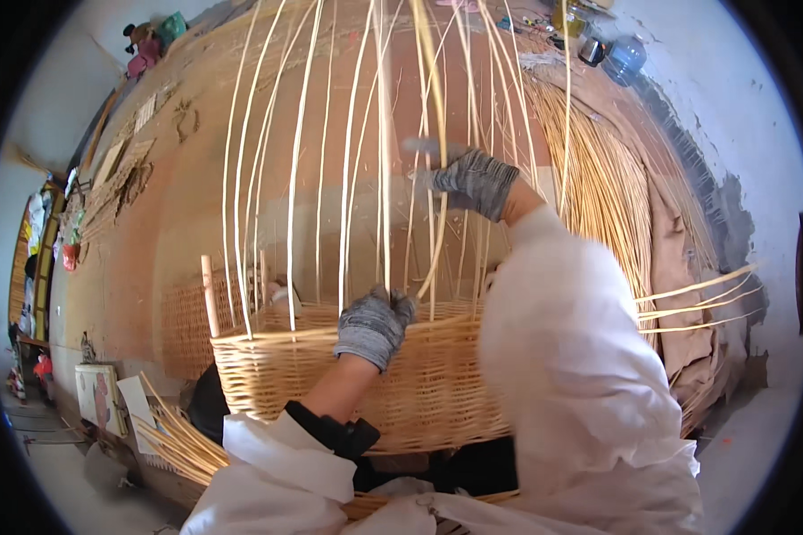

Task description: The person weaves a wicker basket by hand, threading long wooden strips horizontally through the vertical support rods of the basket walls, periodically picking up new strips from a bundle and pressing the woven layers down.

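Note:
A pale woven willow basket spans the lower middle, with long upright rods rising from its rim. My left hand, in a grey knit glove, has its fingers curled round the foot of rods at the near rim. My right hand, gloved likewise, is raised above it with fingers around a bent yellow rod, the fingertips blurred by motion. My white-sleeved right arm hides the basket's right part.
A big bundle of loose rods lies on the right beside brown sheeting. More rods lie at lower left. A water jug and kettle stand at back right. Flat woven pieces lie at left.

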The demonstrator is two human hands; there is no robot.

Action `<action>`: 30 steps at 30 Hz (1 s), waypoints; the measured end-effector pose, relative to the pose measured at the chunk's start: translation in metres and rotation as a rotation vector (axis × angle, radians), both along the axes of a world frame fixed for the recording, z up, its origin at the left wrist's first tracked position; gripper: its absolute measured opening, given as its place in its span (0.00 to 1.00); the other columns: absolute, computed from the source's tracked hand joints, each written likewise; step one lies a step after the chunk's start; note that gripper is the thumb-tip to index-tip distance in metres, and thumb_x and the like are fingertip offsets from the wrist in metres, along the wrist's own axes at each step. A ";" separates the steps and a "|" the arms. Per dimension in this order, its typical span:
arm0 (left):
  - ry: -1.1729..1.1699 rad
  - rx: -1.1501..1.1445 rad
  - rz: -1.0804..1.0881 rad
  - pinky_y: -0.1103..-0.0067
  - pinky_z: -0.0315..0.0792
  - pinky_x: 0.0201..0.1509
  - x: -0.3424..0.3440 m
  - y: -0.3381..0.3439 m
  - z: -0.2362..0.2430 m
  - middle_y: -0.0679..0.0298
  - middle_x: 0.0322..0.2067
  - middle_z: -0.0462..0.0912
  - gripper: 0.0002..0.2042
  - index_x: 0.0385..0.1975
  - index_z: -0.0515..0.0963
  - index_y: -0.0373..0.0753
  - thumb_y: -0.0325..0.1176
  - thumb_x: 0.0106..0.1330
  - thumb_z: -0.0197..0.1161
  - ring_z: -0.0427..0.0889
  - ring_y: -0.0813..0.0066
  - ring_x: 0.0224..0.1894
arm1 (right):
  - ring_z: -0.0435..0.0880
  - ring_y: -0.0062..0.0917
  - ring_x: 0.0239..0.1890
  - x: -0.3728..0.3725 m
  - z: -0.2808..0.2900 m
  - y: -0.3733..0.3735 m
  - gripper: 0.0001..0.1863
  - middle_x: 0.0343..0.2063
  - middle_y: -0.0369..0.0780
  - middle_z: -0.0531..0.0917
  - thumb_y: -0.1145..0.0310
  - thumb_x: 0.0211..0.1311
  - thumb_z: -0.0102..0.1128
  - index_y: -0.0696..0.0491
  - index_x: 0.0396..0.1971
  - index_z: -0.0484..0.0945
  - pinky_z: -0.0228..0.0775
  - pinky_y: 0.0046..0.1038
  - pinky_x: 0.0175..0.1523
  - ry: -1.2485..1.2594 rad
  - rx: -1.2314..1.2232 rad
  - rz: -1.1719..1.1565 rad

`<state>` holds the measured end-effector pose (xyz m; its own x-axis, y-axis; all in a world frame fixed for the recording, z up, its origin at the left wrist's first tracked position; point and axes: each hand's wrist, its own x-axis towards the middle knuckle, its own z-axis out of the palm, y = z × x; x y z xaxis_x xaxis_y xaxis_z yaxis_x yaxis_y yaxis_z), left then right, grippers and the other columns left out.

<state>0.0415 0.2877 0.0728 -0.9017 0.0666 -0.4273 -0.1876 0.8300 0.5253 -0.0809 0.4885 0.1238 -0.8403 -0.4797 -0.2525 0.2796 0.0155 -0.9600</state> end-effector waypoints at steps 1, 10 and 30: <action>-0.018 0.005 -0.023 0.74 0.73 0.36 -0.003 -0.009 -0.006 0.53 0.26 0.81 0.19 0.32 0.75 0.32 0.46 0.57 0.60 0.80 0.65 0.28 | 0.76 0.22 0.40 -0.003 0.005 0.000 0.25 0.42 0.39 0.75 0.73 0.54 0.57 0.51 0.54 0.65 0.73 0.25 0.44 0.062 0.195 0.024; -0.146 -0.087 -0.056 0.70 0.71 0.42 -0.018 -0.009 -0.011 0.47 0.32 0.79 0.20 0.35 0.77 0.33 0.48 0.56 0.59 0.79 0.54 0.36 | 0.76 0.24 0.30 -0.010 -0.079 -0.011 0.22 0.27 0.40 0.76 0.74 0.48 0.56 0.56 0.47 0.67 0.72 0.23 0.35 0.685 0.690 -0.670; 0.418 -0.539 -0.211 0.68 0.62 0.58 -0.008 0.072 0.020 0.49 0.53 0.69 0.46 0.63 0.44 0.36 0.54 0.51 0.61 0.73 0.59 0.52 | 0.70 0.23 0.19 0.174 -0.109 0.057 0.08 0.16 0.35 0.69 0.77 0.58 0.51 0.50 0.23 0.64 0.66 0.22 0.24 -0.186 -0.739 -1.154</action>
<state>0.0330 0.3597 0.0928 -0.9883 0.1348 -0.0711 0.1334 0.9908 0.0245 0.0935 0.5453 0.0152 -0.8318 0.3873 -0.3976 -0.0903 -0.8012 -0.5915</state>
